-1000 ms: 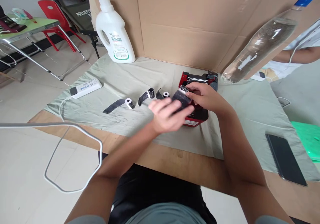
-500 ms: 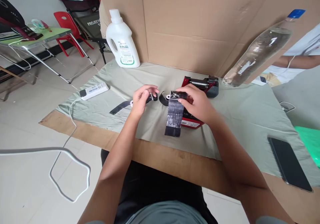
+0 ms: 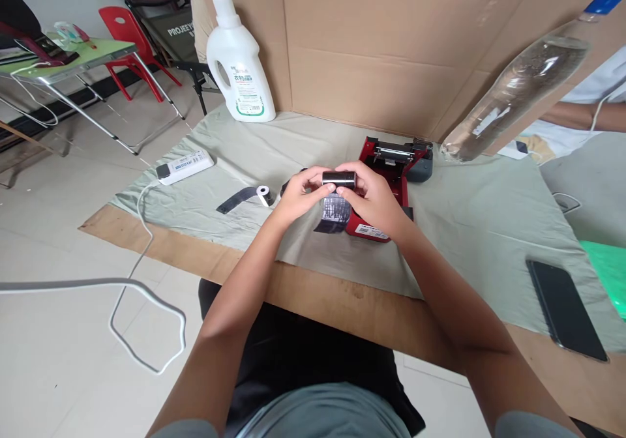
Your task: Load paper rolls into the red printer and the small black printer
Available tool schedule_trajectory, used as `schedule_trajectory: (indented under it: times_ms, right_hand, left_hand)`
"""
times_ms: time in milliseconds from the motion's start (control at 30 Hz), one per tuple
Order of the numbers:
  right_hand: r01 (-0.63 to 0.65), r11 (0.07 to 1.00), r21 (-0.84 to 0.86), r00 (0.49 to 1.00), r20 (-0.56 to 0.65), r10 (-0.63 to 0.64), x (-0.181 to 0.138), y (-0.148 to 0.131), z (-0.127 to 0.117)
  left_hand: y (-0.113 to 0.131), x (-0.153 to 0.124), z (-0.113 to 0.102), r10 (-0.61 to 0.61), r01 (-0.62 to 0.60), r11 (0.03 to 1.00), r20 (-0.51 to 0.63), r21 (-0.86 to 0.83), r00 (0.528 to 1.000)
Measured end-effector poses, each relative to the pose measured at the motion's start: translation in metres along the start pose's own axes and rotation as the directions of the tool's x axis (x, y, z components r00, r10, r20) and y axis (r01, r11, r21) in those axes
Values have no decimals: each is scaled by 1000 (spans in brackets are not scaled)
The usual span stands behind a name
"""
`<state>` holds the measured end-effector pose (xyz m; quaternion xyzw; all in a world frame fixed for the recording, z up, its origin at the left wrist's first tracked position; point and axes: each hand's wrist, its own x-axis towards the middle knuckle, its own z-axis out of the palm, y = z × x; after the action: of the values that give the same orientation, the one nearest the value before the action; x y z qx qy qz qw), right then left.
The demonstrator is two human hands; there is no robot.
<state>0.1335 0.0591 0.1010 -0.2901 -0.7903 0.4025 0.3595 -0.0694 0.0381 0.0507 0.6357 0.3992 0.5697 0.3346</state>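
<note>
Both of my hands hold a small roll of glossy black ribbon (image 3: 339, 179) level above the cloth, one at each end. My left hand (image 3: 303, 193) has its thumb and fingers closed on the left end. The right end sits between the thumb and fingers of my right hand (image 3: 372, 193). A loose tail with pale streaks hangs from the roll. Just behind my right hand stands a red and black label printer (image 3: 374, 231), its top raised. To the left of my hands lies another black ribbon roll (image 3: 264, 195) with a white core, partly unwound. A dark piece beside my left fingers is mostly hidden.
A white jug (image 3: 240, 66) stands at the back left, and a clear bottle (image 3: 516, 92) leans against the cardboard (image 3: 362, 47). A power strip (image 3: 186, 166) with its cord is on the left. At the right lies a phone (image 3: 567, 309). Another person's arm (image 3: 577, 116) shows beyond.
My left hand has moved right and taken hold of the roll's left end, which my right hand alone held before. The hanging tail has swung and looks shorter.
</note>
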Motion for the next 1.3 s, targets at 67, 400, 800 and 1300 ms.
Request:
schedule_trajectory:
  times_ms: [67,400,800,1300]
  right_hand:
    - [-56,998,25,998,-19,57,-1,-3,1]
    - [-103,995,19,994,-34,103,-2,-5,8]
    - [-80,996,25,985,-151,83,6,-5,20]
    - [-141,981,-131,987,60,149,39,-42,-27]
  left_hand:
    - [-1,0,1,14,-14,999,-4,-52,1000]
    - [-1,2,4,76,-81,994,-66,-77,995]
    - [-4,1,-8,90,-88,994,27,-66,996]
    - [-11,4,-10,313,-316,919,48,237,948]
